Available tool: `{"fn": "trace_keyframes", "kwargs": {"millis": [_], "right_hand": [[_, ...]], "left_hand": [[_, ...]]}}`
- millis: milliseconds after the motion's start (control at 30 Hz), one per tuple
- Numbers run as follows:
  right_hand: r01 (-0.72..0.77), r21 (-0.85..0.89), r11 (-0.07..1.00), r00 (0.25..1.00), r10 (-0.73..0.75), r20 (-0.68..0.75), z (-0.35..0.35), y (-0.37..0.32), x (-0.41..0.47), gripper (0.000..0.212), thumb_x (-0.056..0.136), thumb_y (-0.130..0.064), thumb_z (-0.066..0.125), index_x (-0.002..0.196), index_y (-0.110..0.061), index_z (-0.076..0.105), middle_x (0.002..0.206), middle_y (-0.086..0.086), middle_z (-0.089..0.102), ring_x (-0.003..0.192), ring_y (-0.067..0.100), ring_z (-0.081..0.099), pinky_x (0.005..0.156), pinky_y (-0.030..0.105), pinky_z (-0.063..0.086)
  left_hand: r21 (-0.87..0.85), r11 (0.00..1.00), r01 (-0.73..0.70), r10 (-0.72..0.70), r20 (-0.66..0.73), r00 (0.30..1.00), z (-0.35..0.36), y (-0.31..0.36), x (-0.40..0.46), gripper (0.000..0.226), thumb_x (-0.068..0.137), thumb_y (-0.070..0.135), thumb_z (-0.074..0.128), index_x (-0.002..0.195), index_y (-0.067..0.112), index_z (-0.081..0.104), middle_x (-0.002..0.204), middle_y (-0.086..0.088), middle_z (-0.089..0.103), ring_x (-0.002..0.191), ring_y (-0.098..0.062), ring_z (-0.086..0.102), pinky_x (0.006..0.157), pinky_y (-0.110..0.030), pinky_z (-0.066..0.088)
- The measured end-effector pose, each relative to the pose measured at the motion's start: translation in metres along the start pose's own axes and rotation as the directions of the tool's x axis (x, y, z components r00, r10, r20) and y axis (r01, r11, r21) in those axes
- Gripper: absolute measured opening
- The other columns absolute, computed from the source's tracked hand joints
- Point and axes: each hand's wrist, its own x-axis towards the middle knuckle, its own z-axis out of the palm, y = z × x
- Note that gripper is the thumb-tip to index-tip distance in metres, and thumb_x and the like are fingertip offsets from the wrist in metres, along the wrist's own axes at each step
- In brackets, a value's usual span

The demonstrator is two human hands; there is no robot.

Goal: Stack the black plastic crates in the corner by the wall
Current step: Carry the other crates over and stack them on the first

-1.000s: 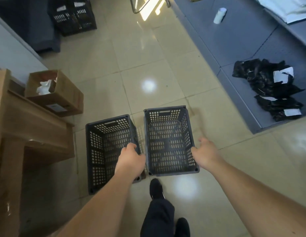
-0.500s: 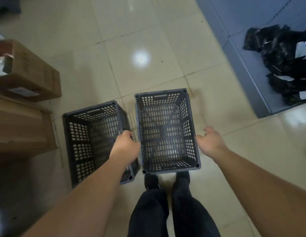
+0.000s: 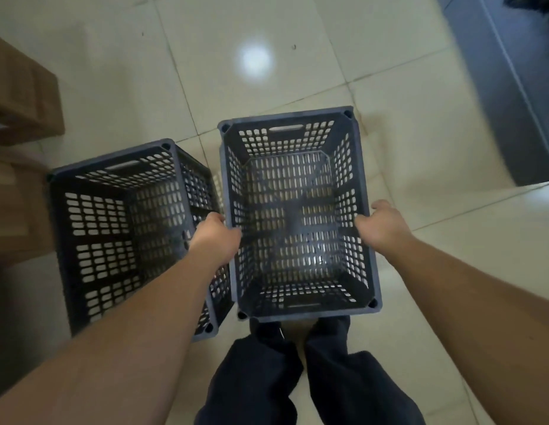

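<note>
Two black perforated plastic crates stand side by side on the tiled floor, both empty. The right crate (image 3: 286, 118) is directly in front of me, its near edge above my feet. My left hand (image 3: 216, 238) curls over its left rim, between the two crates. My right hand (image 3: 381, 226) grips its right rim, thumb hooked inside. The left crate (image 3: 98, 228) sits close against it, partly covered by my left forearm. No wall corner is in view.
A brown cardboard box (image 3: 24, 87) and a wooden piece of furniture (image 3: 12, 207) stand at the left. A dark grey raised mat (image 3: 512, 87) runs along the right. My legs in dark trousers (image 3: 267, 378) are just behind the right crate.
I have bent down closer to the crates. My right hand moved in from beside the right crate onto its rim, and my left hand shifted onto its left rim.
</note>
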Motion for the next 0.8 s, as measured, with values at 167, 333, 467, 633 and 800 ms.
{"fn": "trace_keyframes", "kwargs": {"millis": [167, 333, 467, 633, 800], "right_hand": [[-0.042, 0.012, 0.999, 0.999, 0.042, -0.018, 0.012, 0.006, 0.044, 0.061, 0.092, -0.030, 0.056, 0.145, -0.004, 0.040, 0.138, 0.021, 0.053, 0.114, 0.041, 0.060, 0.097, 0.049, 0.054], [-0.051, 0.090, 0.995, 0.998, 0.048, 0.040, 0.018, 0.006, 0.067, 0.048, 0.092, -0.022, 0.050, 0.138, -0.009, 0.047, 0.124, 0.015, 0.060, 0.099, 0.035, 0.060, 0.081, 0.039, 0.052], [-0.074, 0.165, 0.984, 0.997, 0.066, 0.051, 0.018, 0.003, 0.073, 0.042, 0.092, -0.019, 0.047, 0.133, -0.009, 0.053, 0.119, 0.015, 0.064, 0.099, 0.035, 0.063, 0.086, 0.042, 0.055], [-0.112, 0.181, 0.977, 0.994, 0.107, 0.038, -0.002, 0.002, 0.056, 0.031, 0.095, -0.018, 0.047, 0.122, -0.006, 0.056, 0.111, 0.016, 0.062, 0.099, 0.037, 0.062, 0.092, 0.045, 0.054], [-0.073, 0.156, 0.985, 0.997, 0.072, 0.008, -0.043, -0.010, 0.013, 0.020, 0.095, -0.021, 0.053, 0.103, -0.005, 0.061, 0.104, 0.018, 0.068, 0.096, 0.039, 0.066, 0.091, 0.047, 0.056]], "left_hand": [[-0.088, 0.995, 0.042, -0.043, -0.005, 0.999, 0.021, 0.010, 0.031, 0.070, 0.099, 0.032, 0.055, 0.163, 0.017, 0.031, 0.133, -0.017, 0.065, 0.080, -0.027, 0.065, 0.051, -0.029, 0.042], [-0.265, 0.957, 0.118, -0.120, 0.006, 0.993, 0.029, 0.020, 0.046, 0.062, 0.098, 0.031, 0.060, 0.155, 0.013, 0.043, 0.120, -0.011, 0.065, 0.082, -0.021, 0.061, 0.060, -0.030, 0.045], [-0.410, 0.901, 0.146, -0.156, 0.008, 0.988, 0.027, 0.024, 0.043, 0.023, 0.101, 0.027, 0.060, 0.120, 0.015, 0.056, 0.083, -0.001, 0.055, 0.068, -0.016, 0.049, 0.078, -0.035, 0.044], [-0.447, 0.879, 0.168, -0.185, 0.006, 0.983, 0.014, 0.027, 0.014, 0.020, 0.101, 0.033, 0.062, 0.110, 0.016, 0.056, 0.080, -0.003, 0.055, 0.069, -0.020, 0.052, 0.079, -0.039, 0.049], [-0.478, 0.861, 0.174, -0.179, 0.035, 0.983, -0.016, 0.032, -0.041, 0.044, 0.101, 0.030, 0.063, 0.140, 0.014, 0.054, 0.078, 0.002, 0.054, 0.070, -0.018, 0.053, 0.078, -0.039, 0.051]]}}
